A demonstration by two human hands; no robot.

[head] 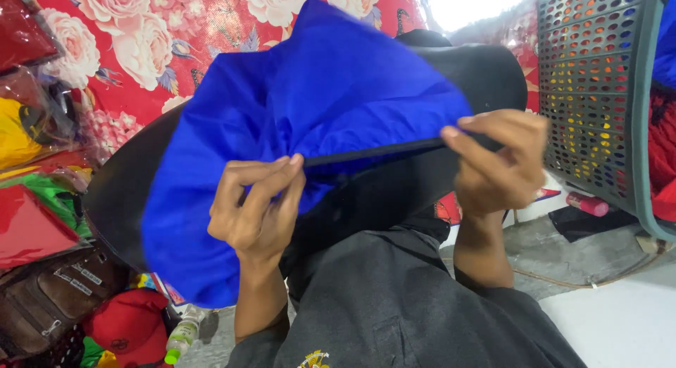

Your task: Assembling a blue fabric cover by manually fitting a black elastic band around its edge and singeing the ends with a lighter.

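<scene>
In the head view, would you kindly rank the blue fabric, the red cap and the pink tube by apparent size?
1. blue fabric, though it is nearest the camera
2. red cap
3. pink tube

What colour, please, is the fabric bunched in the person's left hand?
Bright blue fabric, pinched by the left hand; the head view shows it clearly.

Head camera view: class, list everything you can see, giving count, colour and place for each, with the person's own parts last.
Fabric: one, bright blue, centre, held up.
Strip: one, black, stretched between both hands.
Basket: one, grey, perforated, upper right.
Floral cloth: one, red with pale roses, upper left.
Bag: one, brown, lower left.
Cap: one, red, bottom left.
Bottle: one, clear with green cap, bottom.
Left hand: pinching strip and fabric.
Right hand: pinching strip's other end.
</scene>
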